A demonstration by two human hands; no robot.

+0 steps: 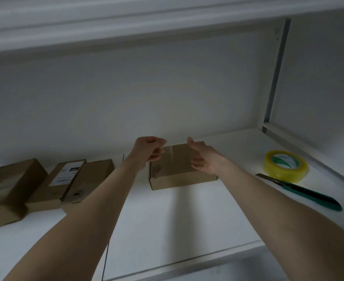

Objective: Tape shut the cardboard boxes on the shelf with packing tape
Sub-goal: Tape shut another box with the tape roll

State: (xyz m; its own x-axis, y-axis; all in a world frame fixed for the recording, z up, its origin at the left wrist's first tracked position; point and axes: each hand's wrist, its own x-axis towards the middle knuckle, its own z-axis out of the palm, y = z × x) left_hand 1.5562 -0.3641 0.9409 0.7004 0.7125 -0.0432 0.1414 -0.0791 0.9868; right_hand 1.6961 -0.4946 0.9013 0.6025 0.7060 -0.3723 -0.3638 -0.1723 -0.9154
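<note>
- left hand point(149, 152) curled at the box point(179, 171) edge, can't tell if it's pinching anything
- right hand point(202, 159) open over box
- tape point(286, 165) and knife point(299, 192) off right

I see a flat brown cardboard box point(179, 169) lying closed in the middle of the white shelf point(187, 224) with a glossy clear tape strip point(174, 157) across its lid, more brown boxes point(13, 185) clustered well to its left, and the yellowish packing tape roll point(286, 165) lying flat to its right.
</note>
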